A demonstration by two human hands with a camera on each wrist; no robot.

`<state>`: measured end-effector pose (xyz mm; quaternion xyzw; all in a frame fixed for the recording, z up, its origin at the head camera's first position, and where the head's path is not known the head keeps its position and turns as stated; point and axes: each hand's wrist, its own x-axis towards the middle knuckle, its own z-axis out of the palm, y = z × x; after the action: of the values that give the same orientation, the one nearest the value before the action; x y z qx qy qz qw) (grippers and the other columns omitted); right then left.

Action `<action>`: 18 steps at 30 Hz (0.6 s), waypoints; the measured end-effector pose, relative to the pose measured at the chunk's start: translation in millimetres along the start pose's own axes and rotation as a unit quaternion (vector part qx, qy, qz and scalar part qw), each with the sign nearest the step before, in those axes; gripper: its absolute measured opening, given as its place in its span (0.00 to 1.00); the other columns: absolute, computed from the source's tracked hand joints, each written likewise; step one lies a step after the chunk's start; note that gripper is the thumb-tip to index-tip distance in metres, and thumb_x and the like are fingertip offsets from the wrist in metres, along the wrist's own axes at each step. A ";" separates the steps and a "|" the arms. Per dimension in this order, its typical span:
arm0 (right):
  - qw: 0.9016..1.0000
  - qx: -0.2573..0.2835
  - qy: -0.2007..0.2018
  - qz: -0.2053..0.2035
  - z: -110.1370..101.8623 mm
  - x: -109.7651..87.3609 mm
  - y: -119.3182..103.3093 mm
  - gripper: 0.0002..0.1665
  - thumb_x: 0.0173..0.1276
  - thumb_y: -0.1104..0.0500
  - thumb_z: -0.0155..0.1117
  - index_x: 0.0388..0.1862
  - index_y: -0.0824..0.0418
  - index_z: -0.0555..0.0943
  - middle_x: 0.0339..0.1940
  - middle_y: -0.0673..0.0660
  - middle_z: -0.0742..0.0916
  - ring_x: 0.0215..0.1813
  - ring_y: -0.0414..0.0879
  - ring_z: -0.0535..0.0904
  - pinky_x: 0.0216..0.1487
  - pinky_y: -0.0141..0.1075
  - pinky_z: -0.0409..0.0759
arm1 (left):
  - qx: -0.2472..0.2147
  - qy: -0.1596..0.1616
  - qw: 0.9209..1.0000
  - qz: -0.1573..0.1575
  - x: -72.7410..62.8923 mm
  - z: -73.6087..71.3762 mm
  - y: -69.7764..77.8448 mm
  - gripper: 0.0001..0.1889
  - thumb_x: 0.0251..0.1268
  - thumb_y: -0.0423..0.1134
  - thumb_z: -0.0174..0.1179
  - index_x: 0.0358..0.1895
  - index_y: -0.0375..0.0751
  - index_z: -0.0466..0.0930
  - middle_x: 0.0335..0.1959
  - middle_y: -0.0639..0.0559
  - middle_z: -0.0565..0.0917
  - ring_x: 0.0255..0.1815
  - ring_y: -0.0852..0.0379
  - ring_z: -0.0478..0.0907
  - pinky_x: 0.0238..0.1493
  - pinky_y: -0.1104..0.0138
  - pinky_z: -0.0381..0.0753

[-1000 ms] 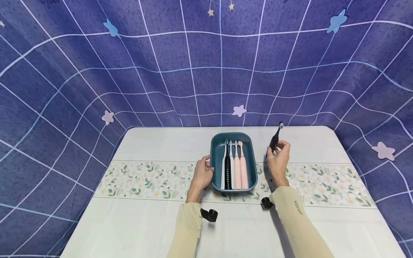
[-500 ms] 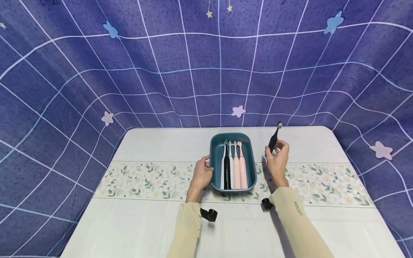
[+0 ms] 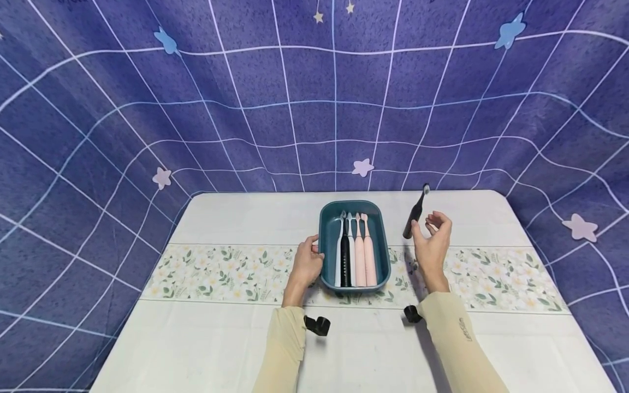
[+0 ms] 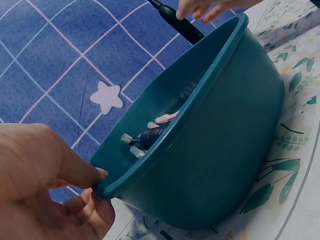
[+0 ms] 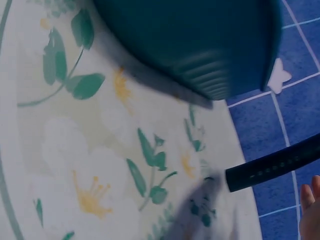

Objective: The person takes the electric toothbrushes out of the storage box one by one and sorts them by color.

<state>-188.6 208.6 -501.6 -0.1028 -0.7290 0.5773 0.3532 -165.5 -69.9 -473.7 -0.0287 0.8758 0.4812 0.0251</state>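
A dark teal plastic bin (image 3: 381, 273) sits mid-table with several electric toothbrushes inside, among them a black toothbrush (image 3: 346, 256) and a pink toothbrush (image 3: 360, 256). My left hand (image 3: 307, 266) pinches the bin's rim between thumb and fingers, plainest in the left wrist view. Right of the bin, another black electric toothbrush (image 3: 414, 215) is upright, head up; I cannot tell whether its base touches the table. My right hand (image 3: 433, 245) is just right of it, fingers spread and the thumb at its side. The right wrist view shows only the toothbrush's lower handle (image 5: 272, 162) and some fingertips (image 5: 309, 195).
A white table cover (image 3: 221, 338) with a floral band (image 3: 211, 273) lies under everything. Behind the table's far edge hangs a blue-purple curtain (image 3: 255, 120) with grid lines and stars. Each wrist carries a small black camera mount (image 3: 318, 326).
My right hand has loosened its fingers from the black toothbrush and shifted a little right. The toothbrush stays nearly where it was. My left hand and the bin hold their place.
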 end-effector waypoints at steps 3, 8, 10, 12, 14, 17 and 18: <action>1.000 0.016 0.005 -0.010 -4.8 -1.8 -12.6 0.31 0.59 0.69 0.66 0.60 0.74 0.65 0.53 0.69 0.76 0.55 0.56 0.74 0.61 0.43 0.73 | -0.001 -0.001 1.000 -0.001 0.1 0.0 0.7 0.26 0.63 0.27 0.53 0.67 0.37 0.68 0.37 0.47 0.69 0.35 0.54 0.67 0.43 0.61 0.68; 0.999 0.046 -0.006 -0.024 -10.6 -8.0 -50.0 0.31 0.60 0.72 0.63 0.60 0.79 0.62 0.53 0.72 0.74 0.56 0.63 0.73 0.62 0.44 0.72 | -0.005 0.000 1.000 0.002 -0.3 -0.5 1.4 0.26 0.63 0.26 0.53 0.66 0.36 0.68 0.37 0.47 0.69 0.35 0.54 0.67 0.43 0.61 0.69; 0.998 0.060 -0.017 -0.024 -12.1 -11.0 -63.9 0.31 0.60 0.72 0.63 0.60 0.79 0.62 0.53 0.73 0.73 0.56 0.63 0.72 0.62 0.44 0.72 | -0.007 0.001 1.000 0.004 -0.7 -0.8 1.5 0.26 0.63 0.26 0.53 0.66 0.35 0.68 0.37 0.46 0.69 0.35 0.53 0.67 0.42 0.61 0.68; 0.996 0.079 -0.026 -0.020 -12.3 -13.3 -71.8 0.32 0.60 0.73 0.62 0.60 0.80 0.61 0.53 0.73 0.73 0.56 0.62 0.72 0.63 0.46 0.71 | -0.004 0.001 1.000 0.006 -0.7 -0.9 1.2 0.26 0.63 0.26 0.53 0.66 0.35 0.68 0.37 0.45 0.69 0.35 0.53 0.67 0.42 0.61 0.69; 0.995 0.092 -0.032 -0.019 -11.3 -16.1 -77.9 0.31 0.60 0.74 0.62 0.60 0.80 0.61 0.53 0.74 0.72 0.56 0.62 0.71 0.63 0.47 0.70 | -0.002 -0.001 1.000 0.004 -0.7 -0.6 1.1 0.26 0.64 0.27 0.53 0.67 0.36 0.67 0.38 0.45 0.70 0.35 0.53 0.67 0.42 0.61 0.69; 0.993 0.104 -0.041 -0.023 -8.0 -21.6 -83.2 0.31 0.59 0.74 0.62 0.60 0.81 0.62 0.54 0.76 0.73 0.55 0.62 0.72 0.62 0.49 0.70 | 0.003 -0.003 1.000 -0.004 -0.9 -0.1 0.7 0.26 0.65 0.28 0.53 0.67 0.37 0.67 0.39 0.45 0.70 0.35 0.54 0.67 0.42 0.61 0.69; 0.993 0.105 -0.047 -0.026 -6.5 -23.9 -84.4 0.31 0.59 0.75 0.62 0.59 0.81 0.62 0.54 0.76 0.72 0.55 0.62 0.72 0.62 0.50 0.70 | 0.003 -0.003 1.000 -0.006 -1.2 -0.1 1.0 0.26 0.65 0.28 0.53 0.67 0.37 0.67 0.39 0.45 0.70 0.35 0.53 0.67 0.42 0.61 0.69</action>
<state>-145.2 173.8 -433.3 -0.0187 -0.6827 0.6452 0.3425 -164.4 -69.4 -472.8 -0.0324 0.8770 0.4783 0.0309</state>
